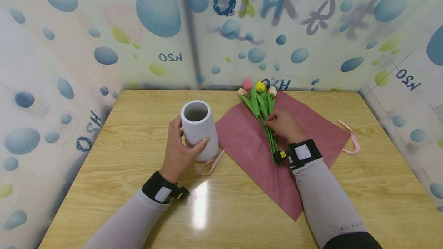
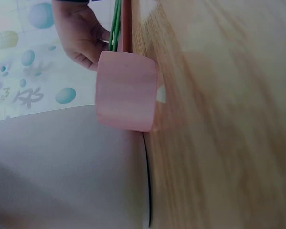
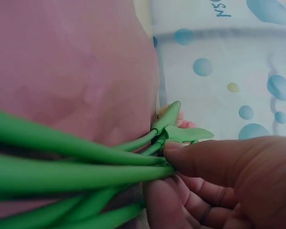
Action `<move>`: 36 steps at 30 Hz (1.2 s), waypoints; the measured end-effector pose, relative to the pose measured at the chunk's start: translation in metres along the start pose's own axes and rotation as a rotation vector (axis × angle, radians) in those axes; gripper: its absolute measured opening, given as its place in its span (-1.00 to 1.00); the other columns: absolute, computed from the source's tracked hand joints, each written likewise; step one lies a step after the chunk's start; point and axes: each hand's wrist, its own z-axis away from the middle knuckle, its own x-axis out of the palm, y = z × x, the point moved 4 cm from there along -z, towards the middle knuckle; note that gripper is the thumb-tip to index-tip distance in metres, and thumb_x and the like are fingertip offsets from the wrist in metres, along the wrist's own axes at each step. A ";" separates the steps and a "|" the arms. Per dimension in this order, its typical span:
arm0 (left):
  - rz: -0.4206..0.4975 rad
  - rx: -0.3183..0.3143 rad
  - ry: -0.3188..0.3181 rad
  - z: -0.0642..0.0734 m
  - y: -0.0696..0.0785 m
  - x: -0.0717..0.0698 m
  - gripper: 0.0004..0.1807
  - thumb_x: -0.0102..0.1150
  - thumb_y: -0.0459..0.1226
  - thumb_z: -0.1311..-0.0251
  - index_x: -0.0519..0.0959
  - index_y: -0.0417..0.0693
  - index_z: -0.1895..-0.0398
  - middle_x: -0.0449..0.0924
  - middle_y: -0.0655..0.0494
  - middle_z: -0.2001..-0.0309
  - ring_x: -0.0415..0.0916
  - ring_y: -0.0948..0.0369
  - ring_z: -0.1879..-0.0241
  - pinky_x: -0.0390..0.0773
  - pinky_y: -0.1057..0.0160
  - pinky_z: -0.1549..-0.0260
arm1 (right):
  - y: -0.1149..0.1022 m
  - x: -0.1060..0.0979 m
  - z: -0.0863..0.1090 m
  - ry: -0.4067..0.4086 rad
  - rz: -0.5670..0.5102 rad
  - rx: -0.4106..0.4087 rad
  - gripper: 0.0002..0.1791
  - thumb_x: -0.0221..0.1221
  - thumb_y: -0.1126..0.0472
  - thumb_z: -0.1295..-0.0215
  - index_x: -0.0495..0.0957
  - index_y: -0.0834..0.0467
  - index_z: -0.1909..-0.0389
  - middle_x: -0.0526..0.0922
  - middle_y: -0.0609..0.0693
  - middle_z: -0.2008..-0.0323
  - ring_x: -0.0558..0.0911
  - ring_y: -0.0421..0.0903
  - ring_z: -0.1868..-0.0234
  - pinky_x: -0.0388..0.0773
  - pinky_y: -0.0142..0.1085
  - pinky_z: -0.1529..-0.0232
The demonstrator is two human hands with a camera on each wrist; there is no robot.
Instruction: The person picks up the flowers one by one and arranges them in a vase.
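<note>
My left hand (image 1: pixel 181 151) grips a white vase (image 1: pixel 202 133), thumb across its front and fingers round its far left side. The vase stands on the table with its round mouth facing up. To the right, my right hand (image 1: pixel 285 126) pinches the green stems (image 3: pixel 76 162) of a bunch of tulips (image 1: pixel 259 99) between thumb and fingers. Pink, yellow and white blooms point toward the back wall. Under the bunch lies a dusky pink sheet of wrapping paper (image 1: pixel 242 141). In the left wrist view, the vase wall (image 2: pixel 66 167) fills the lower left.
A pink ribbon (image 1: pixel 212 163) loops out beside the vase's base, its curl large in the left wrist view. More pink ribbon (image 1: pixel 353 141) sticks out past the paper's right corner. The wooden table (image 1: pixel 131 133) meets a patterned cloth wall (image 1: pixel 228 49) at the back.
</note>
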 end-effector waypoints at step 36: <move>0.000 0.009 0.000 0.001 -0.003 0.001 0.04 0.58 -0.28 -0.06 0.17 0.10 -0.58 0.28 -0.11 -0.33 0.29 0.12 -0.29 0.43 -0.21 -0.20 | -0.003 -0.023 0.002 0.061 -0.486 0.014 -0.62 0.17 0.04 -0.54 0.48 0.25 -0.13 0.62 0.06 0.12 0.65 -0.04 0.22 0.72 -0.21 0.11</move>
